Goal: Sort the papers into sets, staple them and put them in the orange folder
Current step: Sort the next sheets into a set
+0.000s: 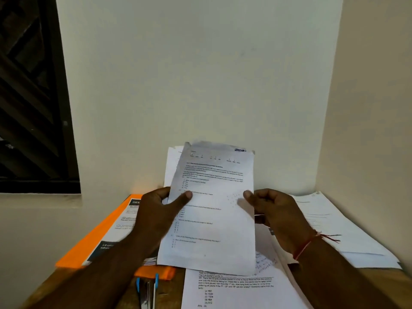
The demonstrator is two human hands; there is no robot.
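A set of printed question papers (211, 208) is held upright above the table, with a second sheet showing behind its top left. My left hand (160, 210) grips its left edge, thumb on the front. My right hand (272, 208) pinches the right edge. The orange folder (93, 241) lies flat at the left, a printed sheet on top of it. A blue stapler (147, 291) lies near the front edge, below the folder. More printed papers (234, 288) lie flat under the held set.
Another stack of white papers (338, 230) lies at the right, against the wall. The wooden table (66, 284) sits in a corner between walls. A dark window (29, 97) is at the left.
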